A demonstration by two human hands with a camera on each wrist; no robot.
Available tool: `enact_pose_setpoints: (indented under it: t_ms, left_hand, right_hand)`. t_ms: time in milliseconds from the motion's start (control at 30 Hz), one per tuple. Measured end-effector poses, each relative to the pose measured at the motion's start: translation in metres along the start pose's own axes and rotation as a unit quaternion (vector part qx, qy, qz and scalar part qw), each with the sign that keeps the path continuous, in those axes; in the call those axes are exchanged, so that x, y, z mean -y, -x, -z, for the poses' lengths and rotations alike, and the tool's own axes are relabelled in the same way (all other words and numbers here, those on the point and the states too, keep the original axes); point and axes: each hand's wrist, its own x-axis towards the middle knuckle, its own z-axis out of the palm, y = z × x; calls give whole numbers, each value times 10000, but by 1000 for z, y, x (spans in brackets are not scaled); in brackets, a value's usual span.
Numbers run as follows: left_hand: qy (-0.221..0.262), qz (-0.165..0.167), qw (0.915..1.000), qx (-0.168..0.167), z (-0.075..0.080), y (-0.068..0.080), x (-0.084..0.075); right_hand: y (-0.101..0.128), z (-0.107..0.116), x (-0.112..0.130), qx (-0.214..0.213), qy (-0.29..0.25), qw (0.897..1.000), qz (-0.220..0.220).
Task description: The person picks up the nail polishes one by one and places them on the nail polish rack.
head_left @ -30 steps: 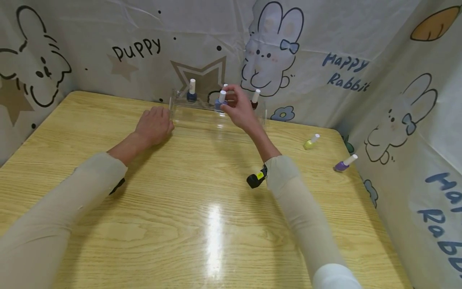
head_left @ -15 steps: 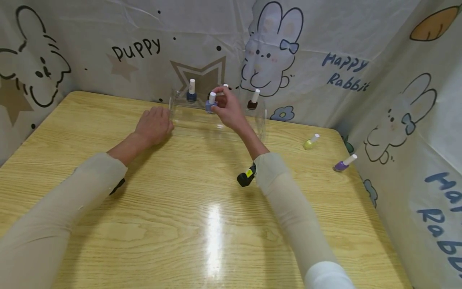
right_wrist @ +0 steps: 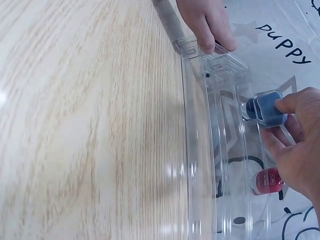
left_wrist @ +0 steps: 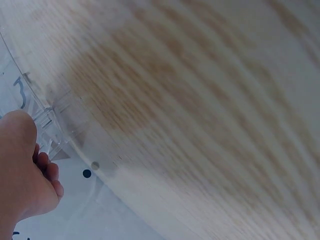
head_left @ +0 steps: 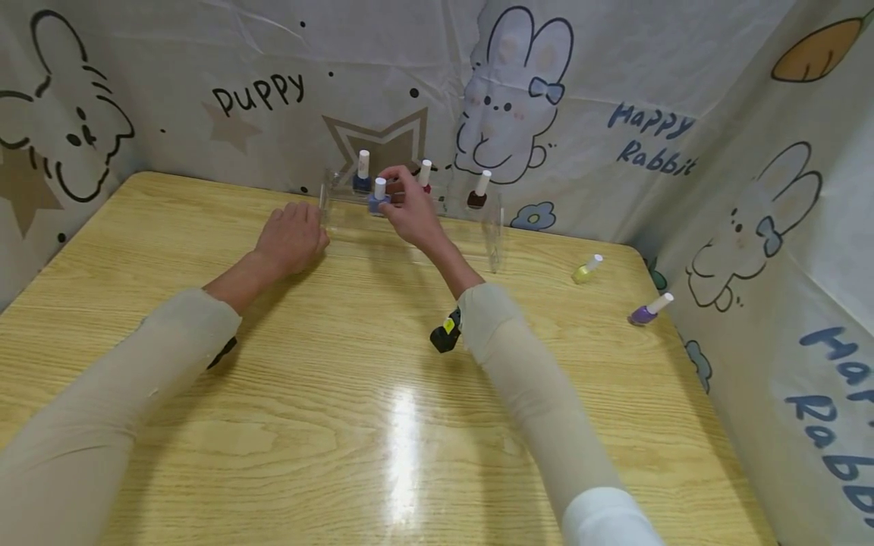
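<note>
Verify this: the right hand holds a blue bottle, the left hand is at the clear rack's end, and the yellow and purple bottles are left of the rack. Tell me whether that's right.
Wrong side: the head view shows the yellow bottle and purple bottle right of the clear rack. The right hand, blue bottle and left hand are as stated.

Head view: mod. bright, fairly even indoor light; vert. glare strip on the desk (head_left: 293, 425) near btm ctr., blown out to white. Soft shadows on the wood beside both sleeves (head_left: 116, 409); backdrop cloth (head_left: 382, 68) greyer & dimmer than the wood. Focus OK overall. L wrist cam: hazy, low contrast, grain smeared & out of focus, esp. toward R side; darker brown patch upper L of ctr.; desk edge bows (wide-lens look). R wrist cam: brighter, crisper, pale tones; small white hot spot at far L edge, thin highlights along clear rack (right_wrist: 192, 150).
</note>
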Motion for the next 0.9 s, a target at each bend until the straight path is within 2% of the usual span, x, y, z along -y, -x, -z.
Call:
enact_pose_setpoints:
  t_ms: [233, 500, 733, 900]
  left_hand:
    - [43, 51, 10000, 50, -2, -2, 1]
    - [53, 32, 10000, -63, -2, -1, 0]
    - [-26, -4, 9999, -171, -2, -1, 0]
    - [6, 40, 9999, -123, -4, -3, 0]
  right_hand:
    - [-4, -8, 0, 7, -72, 10000, -62]
    - [-9, -15, -4, -30, -8, 9999, -106]
    - [-10, -21, -4, 51, -296, 9990, -327]
    - [-11, -23, -4, 33, -301, 9989, -361]
